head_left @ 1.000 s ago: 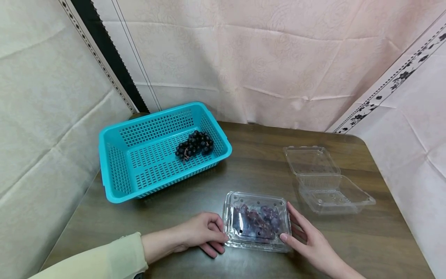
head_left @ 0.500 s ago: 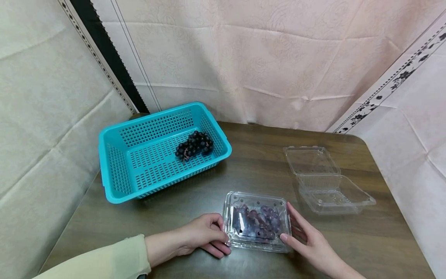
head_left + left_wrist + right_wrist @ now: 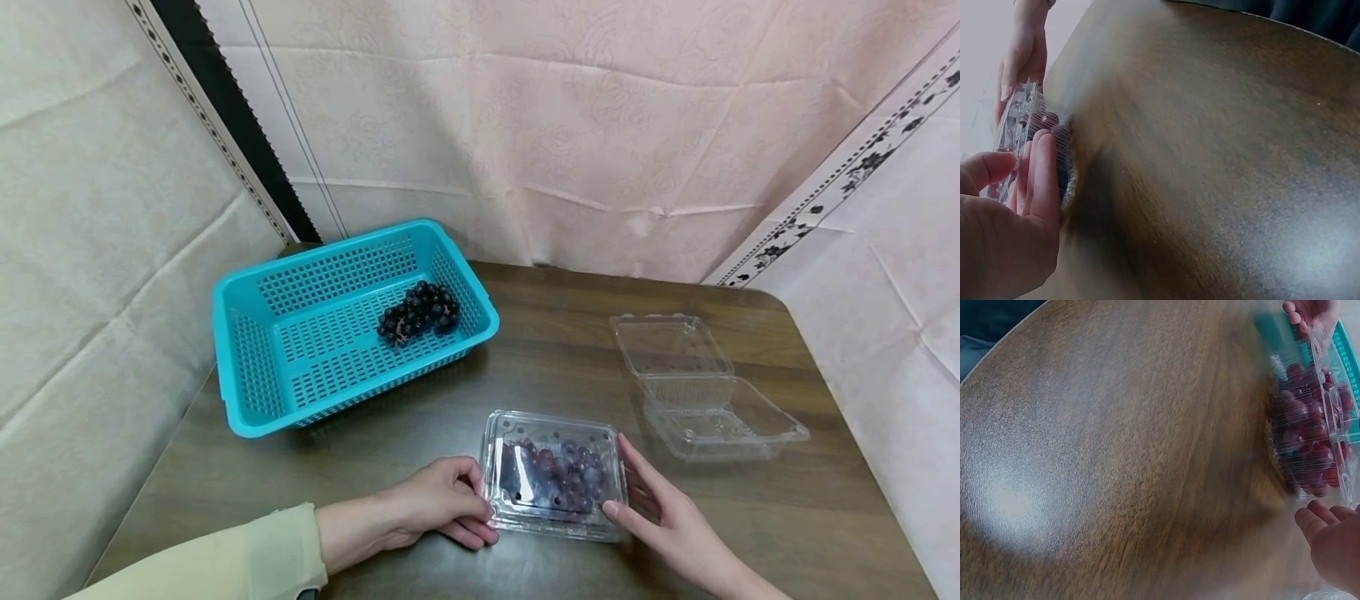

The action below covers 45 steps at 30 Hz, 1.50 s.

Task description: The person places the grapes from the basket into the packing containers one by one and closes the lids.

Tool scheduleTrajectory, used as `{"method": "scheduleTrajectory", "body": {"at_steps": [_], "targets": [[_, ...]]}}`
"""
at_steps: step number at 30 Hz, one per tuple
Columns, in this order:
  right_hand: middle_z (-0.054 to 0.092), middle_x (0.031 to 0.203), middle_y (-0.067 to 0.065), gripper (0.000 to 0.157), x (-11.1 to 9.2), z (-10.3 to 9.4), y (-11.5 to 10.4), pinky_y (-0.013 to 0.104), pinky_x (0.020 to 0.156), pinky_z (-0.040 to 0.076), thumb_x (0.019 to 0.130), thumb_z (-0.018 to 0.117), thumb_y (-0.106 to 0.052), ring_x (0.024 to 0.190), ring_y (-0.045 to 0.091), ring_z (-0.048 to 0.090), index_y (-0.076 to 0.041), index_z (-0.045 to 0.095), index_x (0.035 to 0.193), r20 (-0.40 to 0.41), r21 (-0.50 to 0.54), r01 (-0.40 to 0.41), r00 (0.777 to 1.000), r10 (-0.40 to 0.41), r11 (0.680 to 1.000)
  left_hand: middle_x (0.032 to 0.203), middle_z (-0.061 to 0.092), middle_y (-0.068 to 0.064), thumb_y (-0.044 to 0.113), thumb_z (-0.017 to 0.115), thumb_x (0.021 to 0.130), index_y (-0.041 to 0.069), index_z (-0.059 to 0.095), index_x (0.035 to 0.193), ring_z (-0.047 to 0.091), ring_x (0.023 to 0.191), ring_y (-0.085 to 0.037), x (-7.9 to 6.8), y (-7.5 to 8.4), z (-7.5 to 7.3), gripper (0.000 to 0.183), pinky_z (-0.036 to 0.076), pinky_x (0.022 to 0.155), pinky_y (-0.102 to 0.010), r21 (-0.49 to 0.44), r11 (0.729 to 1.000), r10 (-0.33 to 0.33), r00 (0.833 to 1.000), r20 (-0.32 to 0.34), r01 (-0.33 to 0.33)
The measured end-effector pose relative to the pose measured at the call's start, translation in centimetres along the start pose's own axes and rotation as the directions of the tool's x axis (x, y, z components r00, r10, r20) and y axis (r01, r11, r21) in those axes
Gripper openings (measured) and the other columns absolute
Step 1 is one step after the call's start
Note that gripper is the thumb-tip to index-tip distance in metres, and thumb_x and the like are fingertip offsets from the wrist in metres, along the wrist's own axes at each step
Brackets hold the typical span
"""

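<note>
A clear plastic clamshell box (image 3: 553,433), its lid down, holds dark red grapes (image 3: 1300,425) near the front of the table. At its left edge my left hand (image 3: 442,504) pinches the rim, with the thumb on the lid side and the fingers below in the left wrist view. My right hand (image 3: 663,512) holds the opposite end, the thumb over the lid's near right corner and the index finger along the side. Its other fingers (image 3: 1315,520) reach the box's end wall and are partly hidden in the head view.
A blue perforated basket (image 3: 315,358) stands at the back left, a bunch of black grapes (image 3: 420,312) in its right end. At the right, a second clear clamshell box (image 3: 720,417) lies with its lid swung up. Cloth hangings (image 3: 562,150) surround the wooden table (image 3: 405,442).
My left hand has shifted slightly right, its lower fingers moving in closer to the box. The grapes inside look slightly rearranged. My right hand has stayed nearly still.
</note>
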State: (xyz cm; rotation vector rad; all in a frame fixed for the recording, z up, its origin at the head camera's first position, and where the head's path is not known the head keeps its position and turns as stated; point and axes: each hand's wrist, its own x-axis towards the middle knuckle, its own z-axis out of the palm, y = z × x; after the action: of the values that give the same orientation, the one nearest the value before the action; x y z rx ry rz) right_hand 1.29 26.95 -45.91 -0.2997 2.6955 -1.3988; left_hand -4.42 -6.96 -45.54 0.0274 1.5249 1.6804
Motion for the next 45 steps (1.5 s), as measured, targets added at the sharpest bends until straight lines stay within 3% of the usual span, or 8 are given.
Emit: {"method": "scheduleTrajectory", "body": {"at_steps": [10,15,19,25,28,32,39,45], "targets": [[0.054,0.154,0.03,0.081,0.0,-0.1,0.0,0.015,0.099,0.051,0.1,0.075,-0.007,0.128,-0.004,0.056,-0.009,0.033,0.168,-0.01,0.018,0.027,1.0,-0.027,0.999,0.093,0.078,-0.024,-0.005,0.07,0.091,0.005,0.055,0.095,0.08,0.084,-0.032,0.0,0.0,-0.1,0.019,0.067,0.072,-0.039,-0.005,1.0,-0.013,1.0,0.005,0.013],[0.064,0.142,0.027,0.073,0.1,-0.6,0.0,0.016,0.096,0.053,0.103,0.07,-0.007,0.119,-0.003,0.062,-0.005,0.034,0.167,-0.022,0.032,-0.022,0.999,0.023,0.999,0.095,0.078,-0.025,-0.004,0.071,0.091,0.005,0.056,0.096,0.08,0.083,-0.03,0.0,0.1,-0.2,0.018,0.067,0.073,-0.039,-0.013,1.0,-0.008,1.0,0.004,0.008],[0.069,0.135,0.021,0.067,-0.1,-0.9,0.3,0.014,0.095,0.053,0.105,0.068,-0.009,0.113,-0.001,0.065,-0.001,0.038,0.164,0.001,0.041,-0.074,0.997,0.074,0.996,0.095,0.078,-0.024,-0.004,0.071,0.091,0.005,0.056,0.096,0.08,0.084,-0.031,0.1,0.0,-0.2,0.018,0.067,0.072,-0.039,-0.015,1.0,-0.01,1.0,0.006,0.01],[0.074,0.122,0.017,0.047,-0.7,-1.6,1.7,0.02,0.088,0.059,0.107,0.06,-0.001,0.107,0.0,0.069,0.014,0.047,0.15,0.11,0.159,-0.004,0.994,-0.014,0.987,0.094,0.078,-0.022,-0.004,0.072,0.092,0.005,0.056,0.097,0.08,0.084,-0.03,0.0,0.0,-0.3,0.018,0.067,0.072,-0.04,-0.005,1.0,-0.004,1.0,0.006,0.004],[0.075,0.116,0.007,0.035,-0.8,-1.9,2.4,0.028,0.085,0.064,0.11,0.052,0.002,0.104,0.005,0.072,0.019,0.051,0.141,0.228,0.274,-0.015,0.972,-0.05,0.962,0.092,0.078,-0.02,-0.004,0.072,0.092,0.004,0.056,0.098,0.08,0.083,-0.03,0.1,0.1,-0.3,0.018,0.067,0.071,-0.04,0.001,1.0,-0.001,1.0,0.005,0.001],[0.076,0.113,0.002,0.027,-0.7,-2.2,2.8,0.033,0.086,0.065,0.114,0.044,-0.001,0.102,0.013,0.076,0.016,0.058,0.129,0.363,0.375,-0.111,0.931,-0.035,0.921,0.091,0.077,-0.018,-0.004,0.072,0.091,0.004,0.056,0.1,0.08,0.082,-0.029,0.2,0.1,-0.4,0.019,0.067,0.07,-0.039,0.004,1.0,-0.003,1.0,0.002,0.003],[0.076,0.107,0.027,0.026,-0.5,-2.4,2.7,0.038,0.085,0.065,0.114,0.041,0.0,0.1,0.02,0.078,0.019,0.058,0.115,0.44,0.485,-0.176,0.895,-0.066,0.857,0.094,0.077,-0.021,-0.003,0.073,0.091,0.003,0.056,0.101,0.08,0.083,-0.03,0.3,0.1,-0.3,0.02,0.067,0.07,-0.039,0.003,1.0,-0.008,1.0,0.001,0.008],[0.076,0.114,0.027,0.029,-0.4,-2.6,2.6,0.038,0.09,0.064,0.114,0.043,-0.002,0.105,0.023,0.078,0.024,0.055,0.119,0.485,0.532,-0.272,0.874,-0.026,0.802,0.093,0.077,-0.022,-0.003,0.073,0.092,0.003,0.056,0.099,0.08,0.082,-0.03,0.2,0.2,-0.3,0.019,0.067,0.069,-0.04,0.004,1.0,-0.008,1.0,0.003,0.008]]}}
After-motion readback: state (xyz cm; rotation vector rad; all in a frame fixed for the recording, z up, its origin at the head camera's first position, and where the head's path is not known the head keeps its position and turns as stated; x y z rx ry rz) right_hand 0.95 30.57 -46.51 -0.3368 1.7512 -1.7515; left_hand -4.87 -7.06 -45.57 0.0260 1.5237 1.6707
